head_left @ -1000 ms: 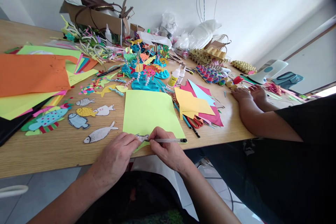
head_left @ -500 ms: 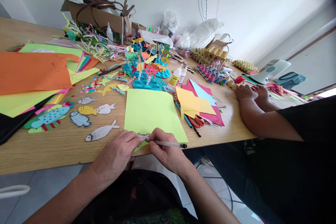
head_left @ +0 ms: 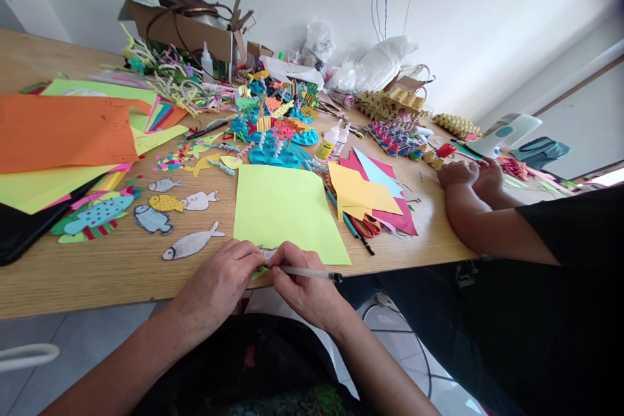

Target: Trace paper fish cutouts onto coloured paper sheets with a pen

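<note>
At the front edge of the table, my right hand [head_left: 312, 292] is closed around a pen [head_left: 314, 272] with a clear barrel and dark end cap. Its tip is hidden by my fingers. My left hand [head_left: 221, 283] has its fingers pressed together on a small white paper fish [head_left: 268, 251], pinning it against a light green sheet of paper [head_left: 287, 208]. Both hands partly cover this fish. To the left lie other fish cut-outs: a long white one [head_left: 194, 242], a grey-blue one [head_left: 153, 219], a yellow one [head_left: 168, 203] and some more.
Orange paper [head_left: 63, 133] and a black bag [head_left: 43, 227] lie left. Behind the sheet stand coloured fish on blue bases [head_left: 275, 155] and glue bottles [head_left: 327, 141]. Right are yellow paper pieces [head_left: 365, 195] and orange-handled scissors [head_left: 368, 227]. Another person's hands [head_left: 461, 175] rest on the table.
My right hand has shifted slightly left and down with the pen, closer to my left fingers. The view has moved a little; the other things lie as before.
</note>
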`<state>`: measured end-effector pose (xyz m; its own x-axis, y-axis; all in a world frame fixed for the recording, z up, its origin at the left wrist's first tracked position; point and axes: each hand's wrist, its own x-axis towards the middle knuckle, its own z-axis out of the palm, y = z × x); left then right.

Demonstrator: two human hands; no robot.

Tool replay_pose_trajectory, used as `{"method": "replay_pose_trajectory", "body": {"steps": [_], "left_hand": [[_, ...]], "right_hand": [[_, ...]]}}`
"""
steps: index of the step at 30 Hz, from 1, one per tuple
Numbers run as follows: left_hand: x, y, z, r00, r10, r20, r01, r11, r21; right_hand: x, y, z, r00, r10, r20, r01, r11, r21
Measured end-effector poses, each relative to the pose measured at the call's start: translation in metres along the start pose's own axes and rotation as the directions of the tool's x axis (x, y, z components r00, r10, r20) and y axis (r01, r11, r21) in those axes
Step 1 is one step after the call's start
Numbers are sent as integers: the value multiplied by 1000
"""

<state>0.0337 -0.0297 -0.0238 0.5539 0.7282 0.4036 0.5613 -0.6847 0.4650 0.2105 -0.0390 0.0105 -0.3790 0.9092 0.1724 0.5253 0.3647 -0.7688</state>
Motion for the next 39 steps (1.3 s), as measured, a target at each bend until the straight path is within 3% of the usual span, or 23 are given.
{"method": "replay_pose_trajectory", "body": {"steps": [13, 21, 39], "left_hand": [[0, -2, 2, 1000, 2, -17, -3, 1000, -29], [2, 1, -3, 1000, -9, -1, 9, 1000, -21], [6, -1, -5, 1000, -6, 26, 6, 1000, -26]], "right_hand": [[1, -5, 5, 999, 12, 53, -13, 1000, 9], [2, 3, -10, 993, 82, -81, -76, 995, 71], [1, 5, -3, 999, 41, -36, -41, 999, 12]]}}
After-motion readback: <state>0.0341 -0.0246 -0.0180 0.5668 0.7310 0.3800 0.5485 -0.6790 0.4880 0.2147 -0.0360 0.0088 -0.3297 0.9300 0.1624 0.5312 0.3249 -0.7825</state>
